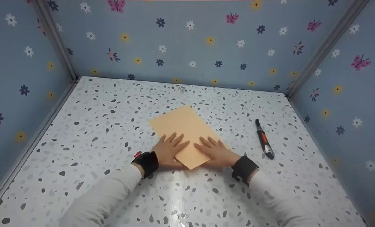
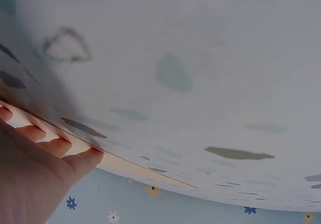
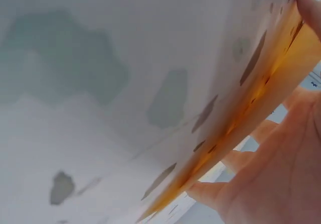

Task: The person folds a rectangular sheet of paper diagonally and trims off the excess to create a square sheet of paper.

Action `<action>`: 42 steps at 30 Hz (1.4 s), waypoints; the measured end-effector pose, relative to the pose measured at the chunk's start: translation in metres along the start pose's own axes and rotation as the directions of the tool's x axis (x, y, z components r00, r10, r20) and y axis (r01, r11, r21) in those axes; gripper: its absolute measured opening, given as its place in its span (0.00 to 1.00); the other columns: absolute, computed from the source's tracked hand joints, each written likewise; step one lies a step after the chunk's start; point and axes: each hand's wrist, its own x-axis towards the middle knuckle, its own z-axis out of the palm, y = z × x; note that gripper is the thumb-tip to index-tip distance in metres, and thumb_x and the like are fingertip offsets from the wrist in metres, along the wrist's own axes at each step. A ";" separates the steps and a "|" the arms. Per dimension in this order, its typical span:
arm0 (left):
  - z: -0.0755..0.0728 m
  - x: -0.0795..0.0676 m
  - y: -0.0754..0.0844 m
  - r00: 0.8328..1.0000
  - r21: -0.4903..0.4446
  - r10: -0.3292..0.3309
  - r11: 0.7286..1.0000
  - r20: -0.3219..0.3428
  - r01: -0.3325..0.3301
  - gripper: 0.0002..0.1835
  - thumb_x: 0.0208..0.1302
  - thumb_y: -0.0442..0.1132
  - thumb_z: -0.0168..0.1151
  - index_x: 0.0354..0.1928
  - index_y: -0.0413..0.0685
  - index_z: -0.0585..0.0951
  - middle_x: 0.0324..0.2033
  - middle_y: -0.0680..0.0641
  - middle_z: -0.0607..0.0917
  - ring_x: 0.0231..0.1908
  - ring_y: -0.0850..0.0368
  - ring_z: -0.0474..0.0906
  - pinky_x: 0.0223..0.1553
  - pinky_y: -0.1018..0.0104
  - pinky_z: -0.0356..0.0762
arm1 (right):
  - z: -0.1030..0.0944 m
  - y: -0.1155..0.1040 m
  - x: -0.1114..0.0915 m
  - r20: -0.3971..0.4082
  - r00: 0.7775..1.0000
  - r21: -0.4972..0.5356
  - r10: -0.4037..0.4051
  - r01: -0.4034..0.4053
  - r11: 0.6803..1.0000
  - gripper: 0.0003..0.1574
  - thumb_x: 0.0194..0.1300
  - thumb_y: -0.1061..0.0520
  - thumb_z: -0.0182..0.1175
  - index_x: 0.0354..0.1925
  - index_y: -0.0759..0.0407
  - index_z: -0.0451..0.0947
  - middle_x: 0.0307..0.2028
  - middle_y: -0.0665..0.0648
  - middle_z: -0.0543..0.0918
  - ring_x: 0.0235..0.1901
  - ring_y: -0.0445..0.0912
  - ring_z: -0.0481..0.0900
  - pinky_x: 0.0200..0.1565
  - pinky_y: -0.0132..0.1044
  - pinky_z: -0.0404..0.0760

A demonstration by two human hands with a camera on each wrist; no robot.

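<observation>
A peach-coloured sheet of paper (image 1: 184, 126) lies turned cornerwise on the speckled table, one corner toward the person. On its left side the left hand (image 1: 168, 151) rests with fingers spread and the thumb toward the middle. Opposite it, the right hand (image 1: 214, 154) lies on the paper's right side, its fingers also spread. In the left wrist view, fingertips of the left hand (image 2: 45, 163) touch the thin sheet. The right wrist view shows the paper (image 3: 281, 91) with its near edge slightly off the table, beside the right hand (image 3: 276, 169). Whether it is folded, I cannot tell.
To the right of the paper lies a black and orange utility knife (image 1: 264, 138), within the right hand's side of the table (image 1: 111, 104). Blue flower-patterned panels (image 1: 190, 41) enclose the back and both sides. Black bands circle both wrists.
</observation>
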 end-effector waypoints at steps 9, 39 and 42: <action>-0.016 -0.013 0.009 1.000 -0.036 -0.030 0.999 0.008 0.030 0.46 0.62 0.60 0.66 0.79 0.55 0.63 0.80 0.40 0.60 0.80 0.33 0.54 0.75 0.28 0.56 | 0.001 -0.001 -0.004 -0.095 0.989 0.007 -0.109 0.111 0.994 0.41 0.69 0.55 0.63 0.76 0.54 0.65 0.80 0.64 0.58 0.80 0.65 0.55 0.80 0.63 0.53; -0.019 -0.016 0.008 0.943 -0.203 0.004 0.976 -0.334 -0.076 0.06 0.68 0.41 0.68 0.38 0.48 0.90 0.36 0.45 0.93 0.37 0.47 0.89 0.39 0.52 0.87 | -0.012 0.018 0.000 -0.293 0.951 0.292 -0.098 0.186 0.938 0.08 0.68 0.58 0.66 0.44 0.58 0.88 0.40 0.57 0.91 0.41 0.47 0.87 0.50 0.37 0.88; -0.022 -0.019 0.005 0.946 -0.242 -0.022 0.968 -0.322 -0.060 0.08 0.68 0.43 0.68 0.44 0.52 0.91 0.41 0.45 0.93 0.41 0.47 0.90 0.43 0.52 0.87 | -0.010 0.023 -0.001 -0.288 0.954 0.354 -0.081 0.185 0.917 0.08 0.68 0.58 0.66 0.44 0.58 0.88 0.42 0.58 0.91 0.42 0.46 0.87 0.50 0.36 0.88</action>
